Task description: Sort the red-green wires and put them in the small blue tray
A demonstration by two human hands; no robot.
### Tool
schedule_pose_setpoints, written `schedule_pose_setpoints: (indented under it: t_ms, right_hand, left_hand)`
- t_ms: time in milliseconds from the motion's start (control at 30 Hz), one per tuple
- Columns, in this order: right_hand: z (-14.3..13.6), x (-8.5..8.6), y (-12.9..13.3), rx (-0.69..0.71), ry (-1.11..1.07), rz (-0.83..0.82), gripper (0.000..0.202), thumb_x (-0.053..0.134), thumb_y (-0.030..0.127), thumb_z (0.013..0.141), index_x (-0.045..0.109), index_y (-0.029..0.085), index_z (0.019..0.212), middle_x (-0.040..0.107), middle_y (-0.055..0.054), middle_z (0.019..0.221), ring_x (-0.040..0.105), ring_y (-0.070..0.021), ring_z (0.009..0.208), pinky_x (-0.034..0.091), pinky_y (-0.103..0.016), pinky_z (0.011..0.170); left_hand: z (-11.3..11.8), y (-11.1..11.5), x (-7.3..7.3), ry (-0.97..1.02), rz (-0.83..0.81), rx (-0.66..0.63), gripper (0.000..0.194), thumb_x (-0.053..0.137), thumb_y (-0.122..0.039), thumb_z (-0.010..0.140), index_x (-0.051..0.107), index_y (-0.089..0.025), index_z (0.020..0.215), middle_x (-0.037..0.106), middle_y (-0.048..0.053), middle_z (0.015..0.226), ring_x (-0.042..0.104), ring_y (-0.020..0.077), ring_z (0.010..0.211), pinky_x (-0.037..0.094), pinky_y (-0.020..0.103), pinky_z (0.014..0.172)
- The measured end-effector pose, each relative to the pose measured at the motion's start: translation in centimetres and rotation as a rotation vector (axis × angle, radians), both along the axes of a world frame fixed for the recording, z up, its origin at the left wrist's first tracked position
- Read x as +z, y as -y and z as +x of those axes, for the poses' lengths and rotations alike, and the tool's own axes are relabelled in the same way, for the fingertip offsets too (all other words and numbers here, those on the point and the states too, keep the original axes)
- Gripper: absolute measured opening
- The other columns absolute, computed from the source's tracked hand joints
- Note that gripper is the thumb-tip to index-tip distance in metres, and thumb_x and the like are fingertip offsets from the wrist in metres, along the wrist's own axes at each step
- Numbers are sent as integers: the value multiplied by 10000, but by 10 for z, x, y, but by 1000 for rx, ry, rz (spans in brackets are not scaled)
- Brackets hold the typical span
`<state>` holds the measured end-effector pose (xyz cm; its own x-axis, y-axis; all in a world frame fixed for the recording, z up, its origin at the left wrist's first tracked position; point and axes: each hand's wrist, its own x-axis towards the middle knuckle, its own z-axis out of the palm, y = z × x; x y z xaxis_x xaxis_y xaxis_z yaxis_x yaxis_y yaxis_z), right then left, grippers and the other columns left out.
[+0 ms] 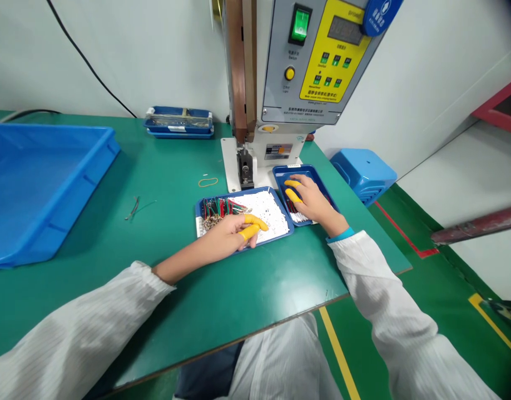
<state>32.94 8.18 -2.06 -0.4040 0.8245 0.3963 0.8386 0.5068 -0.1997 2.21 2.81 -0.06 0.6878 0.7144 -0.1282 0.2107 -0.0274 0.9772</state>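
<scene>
My left hand, with yellow finger cots on thumb and forefinger, is over the front of a blue tray. Its thumb and forefinger are pinched together; anything between them is too small to make out. Many small white pieces fill the right side of this tray, and a bundle of red, green and black wires with metal ends lies at its left. Over a second, smaller blue tray is my right hand, also in yellow cots, its thumb and forefinger apart. Dark and red wires with white ends lie beneath it.
A crimping machine stands behind the trays. On the green table are a large blue bin, a stacked tray, a rubber band and loose wire scraps. A blue stool is beyond the right edge.
</scene>
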Motion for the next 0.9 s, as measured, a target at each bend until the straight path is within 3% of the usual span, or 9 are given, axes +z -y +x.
schedule_pose_setpoints:
  t_ms: [300,567,900]
  right_hand:
    - [-2,2,2,-22,3,6,470,380,458,1068,626,190,1365,558,-175,1438,499,-346,1357,405,-545,1144]
    - [-4,-3,4,-123,50,-38,467,384,450,1057,576,215,1411,509,-181,1526,433,-403,1427,265,-738,1162]
    - [-3,1,4,-92,36,17,464,387,370,1040,553,180,1430,584,-185,1436,508,-379,1339,331,-632,1153]
  left_hand:
    - [2,3,5,23,-9,28,286,562,-365,956,667,-133,1085,647,17,716,453,84,508,360,206,497]
    - [2,1,3,6,6,14,305,567,-392,959,673,-132,1080,661,22,728,449,76,499,364,205,494]
    - [1,1,2,-5,18,0,310,559,-385,963,679,-135,1101,673,27,742,458,78,503,371,203,496]
